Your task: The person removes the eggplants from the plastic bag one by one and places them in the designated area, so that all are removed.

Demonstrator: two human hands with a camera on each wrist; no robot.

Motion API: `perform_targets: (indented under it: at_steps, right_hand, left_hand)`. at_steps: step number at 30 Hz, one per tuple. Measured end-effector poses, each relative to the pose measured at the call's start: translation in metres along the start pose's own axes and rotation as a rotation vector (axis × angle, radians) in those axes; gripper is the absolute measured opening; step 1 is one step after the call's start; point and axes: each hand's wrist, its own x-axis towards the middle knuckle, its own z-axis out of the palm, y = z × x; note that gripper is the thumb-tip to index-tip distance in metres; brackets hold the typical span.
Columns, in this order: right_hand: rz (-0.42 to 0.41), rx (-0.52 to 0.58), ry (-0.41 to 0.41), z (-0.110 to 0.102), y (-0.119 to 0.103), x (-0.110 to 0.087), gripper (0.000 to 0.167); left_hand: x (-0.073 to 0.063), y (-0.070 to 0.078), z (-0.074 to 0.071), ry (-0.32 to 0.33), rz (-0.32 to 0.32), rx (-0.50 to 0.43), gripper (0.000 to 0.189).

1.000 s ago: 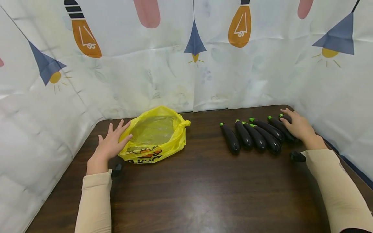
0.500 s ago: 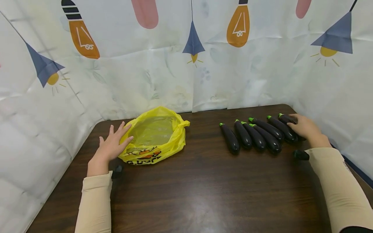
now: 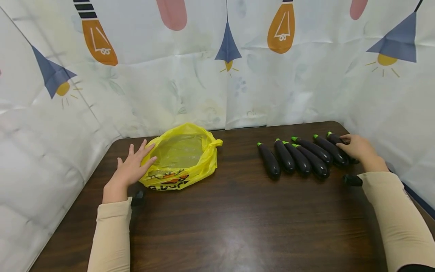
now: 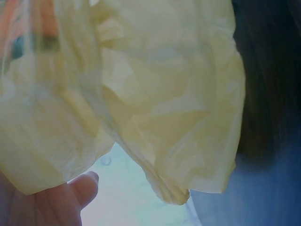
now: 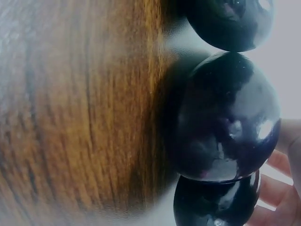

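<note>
A yellow plastic bag [image 3: 205, 172] stands with its mouth spread on the left of the table. My left hand [image 3: 128, 170] rests at its left rim, fingers straight and spread; in the left wrist view the thumb [image 4: 84, 189] shows beneath the thin plastic. Across the table lies a row of glossy dark eggplants [image 3: 270, 161] with green stem ends. At the far right of that row, my right hand [image 3: 361, 149] grips the last eggplant [image 3: 334, 138], its thumb and fingers curled over it. The hand covers part of that eggplant. Rounded eggplant ends [image 5: 225, 122] fill the right wrist view's right side.
The brown wooden table [image 3: 231, 219] reaches back to a white curtain [image 3: 146, 90] printed with lamps and bulbs. Neighbouring eggplants [image 3: 331, 151] lie close against the gripped one. A dark wrist camera [image 3: 352, 180] sits by the right sleeve.
My right hand has come down over the rightmost eggplant and taken hold of it, moving slightly right. The left hand has stayed at the bag, and the eggplants have hardly moved.
</note>
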Motion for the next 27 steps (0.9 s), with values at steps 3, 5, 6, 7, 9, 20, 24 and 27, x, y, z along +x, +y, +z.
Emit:
perform_targets:
  at_steps: [3, 5, 6, 7, 9, 20, 24, 27]
  right_hand:
    - [-0.002, 0.005, 0.023, -0.001, 0.0, 0.0, 0.06]
    - [-0.007, 0.008, 0.039, -0.004, 0.0, 0.0, 0.06]
    - [-0.011, 0.006, 0.046, -0.005, -0.001, -0.001, 0.06]
    - [-0.015, 0.004, 0.053, -0.006, -0.002, -0.001, 0.06]
    - [-0.021, 0.007, 0.055, -0.009, -0.003, -0.002, 0.06]
    - [-0.044, -0.025, 0.029, -0.023, -0.017, -0.009, 0.063]
    - [-0.077, -0.041, 0.034, -0.027, -0.023, -0.008, 0.063]
    - [-0.096, -0.056, 0.041, -0.03, -0.03, -0.01, 0.062]
  left_hand:
    - [0.0, 0.001, 0.0, -0.003, 0.002, -0.001, 0.076]
    - [0.0, 0.0, 0.0, -0.004, 0.003, 0.001, 0.076]
    - [0.0, 0.001, 0.0, -0.004, 0.003, 0.0, 0.076]
    - [0.0, 0.001, -0.001, -0.005, 0.003, 0.0, 0.076]
    - [0.0, 0.001, -0.001, -0.006, 0.001, -0.003, 0.076]
    - [0.0, 0.002, -0.001, -0.011, -0.007, -0.019, 0.074]
    - [0.001, 0.003, 0.0, 0.01, -0.003, -0.007, 0.073]
    - [0.002, 0.005, 0.0, 0.024, -0.009, 0.016, 0.073]
